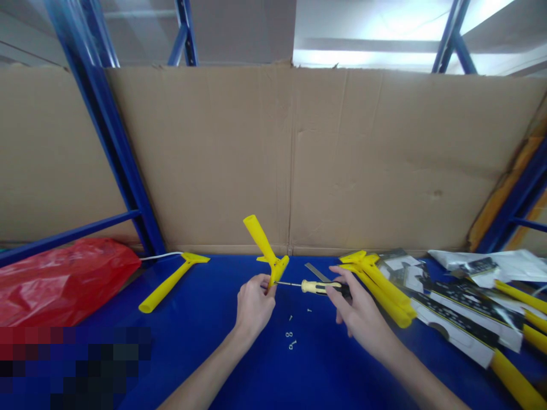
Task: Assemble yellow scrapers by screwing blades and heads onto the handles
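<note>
My left hand [257, 302] grips a yellow plastic scraper [261, 239] by its wide head, its round hollow handle pointing up and to the left. In my right hand [356, 302] is a screwdriver [315, 287] with a cream and black handle. The screwdriver's thin shaft points left, and its tip meets the scraper head beside my left fingers. Whether a screw sits at the tip is too small to tell. Below my hands, small screws [291, 318] and nuts [289, 335] lie on the blue table [222, 364]. A flat metal blade [317, 272] rests behind the screwdriver.
One yellow scraper [168, 285] lies at left, near a red plastic bag [81, 279]. More yellow scrapers [384, 290] are heaped right of my right hand. Packaged scrapers in black-and-white card sleeves [457, 324] cover the right side. Cardboard [222, 154] stands behind, between blue posts [115, 136].
</note>
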`<state>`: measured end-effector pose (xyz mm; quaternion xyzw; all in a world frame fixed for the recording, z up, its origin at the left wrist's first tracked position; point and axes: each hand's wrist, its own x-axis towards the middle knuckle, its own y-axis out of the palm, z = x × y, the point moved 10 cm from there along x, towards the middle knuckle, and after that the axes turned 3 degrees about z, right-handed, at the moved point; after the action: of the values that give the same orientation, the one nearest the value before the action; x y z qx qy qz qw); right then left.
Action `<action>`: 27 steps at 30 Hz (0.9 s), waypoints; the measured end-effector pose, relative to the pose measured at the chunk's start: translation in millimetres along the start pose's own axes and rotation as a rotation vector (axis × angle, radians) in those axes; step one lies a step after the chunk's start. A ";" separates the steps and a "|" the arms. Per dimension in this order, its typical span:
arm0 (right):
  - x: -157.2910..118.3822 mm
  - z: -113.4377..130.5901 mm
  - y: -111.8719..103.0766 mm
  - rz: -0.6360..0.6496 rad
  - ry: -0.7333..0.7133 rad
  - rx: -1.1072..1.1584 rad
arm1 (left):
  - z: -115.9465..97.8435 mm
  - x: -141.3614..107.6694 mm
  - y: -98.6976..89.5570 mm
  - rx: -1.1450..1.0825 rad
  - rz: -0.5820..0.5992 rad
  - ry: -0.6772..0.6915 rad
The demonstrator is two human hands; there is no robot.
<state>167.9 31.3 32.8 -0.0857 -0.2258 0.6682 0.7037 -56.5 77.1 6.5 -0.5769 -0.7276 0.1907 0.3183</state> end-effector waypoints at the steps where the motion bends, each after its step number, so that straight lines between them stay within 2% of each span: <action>1: -0.7 3.1 -1.8 -0.020 -0.042 0.001 | -0.1 -0.2 0.3 -0.001 0.003 -0.001; 4: -1.8 8.9 -6.7 -0.078 -0.137 -0.004 | -0.6 -0.7 0.8 -0.011 0.006 -0.007; 8: -1.2 13.6 -10.1 -0.118 -0.195 -0.070 | -2.4 -1.6 -0.2 -0.002 -0.005 -0.004; 13: -1.4 20.5 -14.1 -0.133 -0.212 -0.218 | -3.2 -1.7 -3.3 0.005 -0.034 0.009; 17: -0.4 19.0 -11.1 -0.103 -0.163 -0.335 | -1.9 -0.6 -5.2 0.011 -0.047 0.018; 22: -1.0 11.8 -0.4 -0.035 -0.092 -0.284 | 0.4 0.6 -5.8 0.004 -0.041 0.013; 27: -4.1 14.7 3.9 -0.004 -0.146 -0.112 | 1.3 0.8 -6.5 -0.009 -0.034 -0.005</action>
<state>158.0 25.0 43.3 -0.0756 -0.3137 0.6575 0.6809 -62.1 76.3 10.0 -0.5653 -0.7390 0.1835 0.3172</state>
